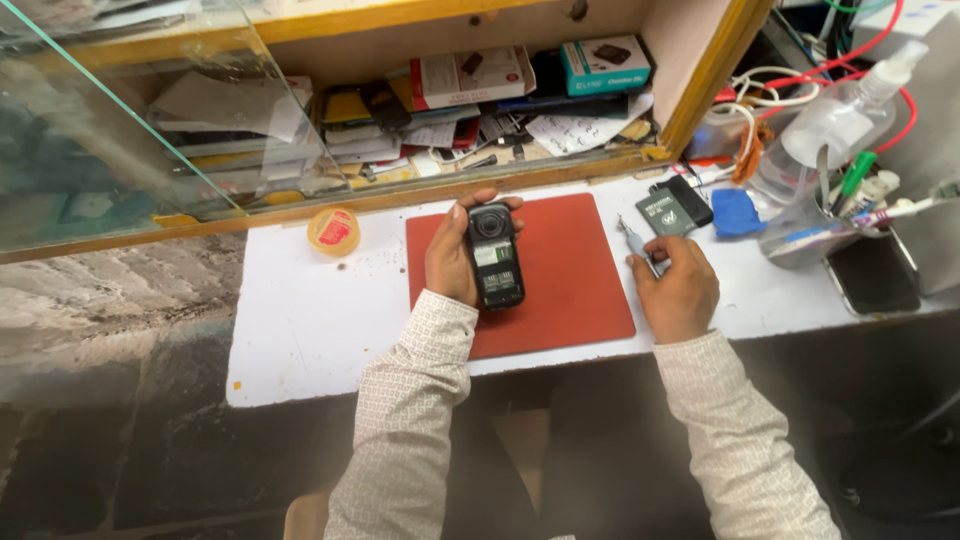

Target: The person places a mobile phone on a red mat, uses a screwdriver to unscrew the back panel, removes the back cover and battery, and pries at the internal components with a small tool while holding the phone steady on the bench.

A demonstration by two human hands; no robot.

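Patterned sleeves (420, 420) rise from the bottom edge. At frame centre, a small black phone (493, 256), back cover off, is gripped by the left hand (452, 258) over a red mat (565, 280). Slim tweezers (637, 245) are pinched by the right hand (678, 290) at centre right.

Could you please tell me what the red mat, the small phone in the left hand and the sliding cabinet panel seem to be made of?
The flat red rectangular mat looks like matte rubber or silicone: no glare, rounded corners. The small black phone with its back cover off, held in the left hand, seems hard plastic with a slight sheen. The clear sliding panel is probably glass: transparent, greenish edge, reflections.
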